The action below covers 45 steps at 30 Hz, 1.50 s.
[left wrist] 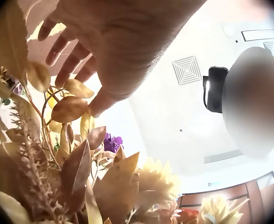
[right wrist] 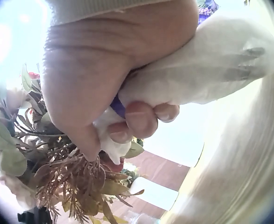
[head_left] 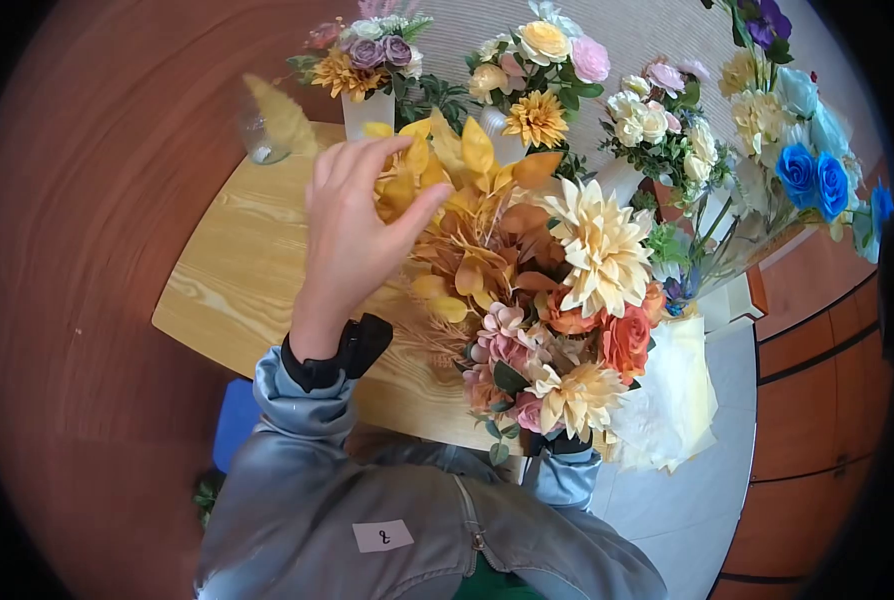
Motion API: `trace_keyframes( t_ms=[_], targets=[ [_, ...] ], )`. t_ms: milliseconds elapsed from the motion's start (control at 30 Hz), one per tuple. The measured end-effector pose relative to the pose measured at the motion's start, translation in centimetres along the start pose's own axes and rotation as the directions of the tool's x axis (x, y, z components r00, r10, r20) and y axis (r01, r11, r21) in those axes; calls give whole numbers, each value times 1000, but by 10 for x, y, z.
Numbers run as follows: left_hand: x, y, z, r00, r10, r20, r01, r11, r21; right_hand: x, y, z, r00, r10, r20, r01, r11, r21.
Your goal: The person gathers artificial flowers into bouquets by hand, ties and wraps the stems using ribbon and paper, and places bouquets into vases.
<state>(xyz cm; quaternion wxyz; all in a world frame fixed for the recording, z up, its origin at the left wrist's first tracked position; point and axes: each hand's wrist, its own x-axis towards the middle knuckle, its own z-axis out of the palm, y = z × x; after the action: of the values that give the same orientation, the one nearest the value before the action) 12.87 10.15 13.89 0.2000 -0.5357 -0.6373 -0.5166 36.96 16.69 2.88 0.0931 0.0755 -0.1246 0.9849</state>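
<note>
A large bouquet (head_left: pixel 527 320) of artificial flowers leans over the table, with cream dahlias (head_left: pixel 602 245), orange and pink roses and golden leaves. My right hand (right wrist: pixel 90 79) grips its stems, which are wrapped in white material (right wrist: pixel 193 70) with a bit of purple band at the fingers. In the head view the blooms hide that hand. My left hand (head_left: pixel 357 215) is at the bouquet's far left side, fingers spread and lightly bent beside the yellow leaves (head_left: pixel 477 150). In the left wrist view its thumb and fingertips are right at a sprig of small golden leaves (left wrist: pixel 70 109).
Vases of flowers (head_left: pixel 367 65) line the back of the wooden table (head_left: pixel 237 250). A clear glass vase (head_left: pixel 262 140) with a yellow plume stands at the back left. Blue roses (head_left: pixel 812 180) rise at the right, above pale wrapping sheets (head_left: pixel 672 400). Below the left edge is a blue object (head_left: pixel 232 420).
</note>
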Motion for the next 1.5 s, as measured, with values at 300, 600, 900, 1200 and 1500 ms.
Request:
trace_keyframes(
  t_ms=[300,600,900,1200,1500],
  targets=[
    [-3,-12,3,991,-48,-128,17,971,-239,-1,-4,3,1000,-18,-16,17,999,-34],
    [-22,-21,7,939,-317,138,345,874,-342,2,-11,9,999,-29,-28,27,996,-80],
    [-29,-37,33,715,-489,500,674,291,-679,3,-10,10,998,-28,-53,23,995,-98],
    [-25,-36,28,812,-377,445,509,84,-857,7,-11,12,998,-21,-64,13,993,-121],
    [-28,-39,25,740,-506,443,570,122,-813,9,-12,11,997,-25,-71,16,990,-137]
  ],
)
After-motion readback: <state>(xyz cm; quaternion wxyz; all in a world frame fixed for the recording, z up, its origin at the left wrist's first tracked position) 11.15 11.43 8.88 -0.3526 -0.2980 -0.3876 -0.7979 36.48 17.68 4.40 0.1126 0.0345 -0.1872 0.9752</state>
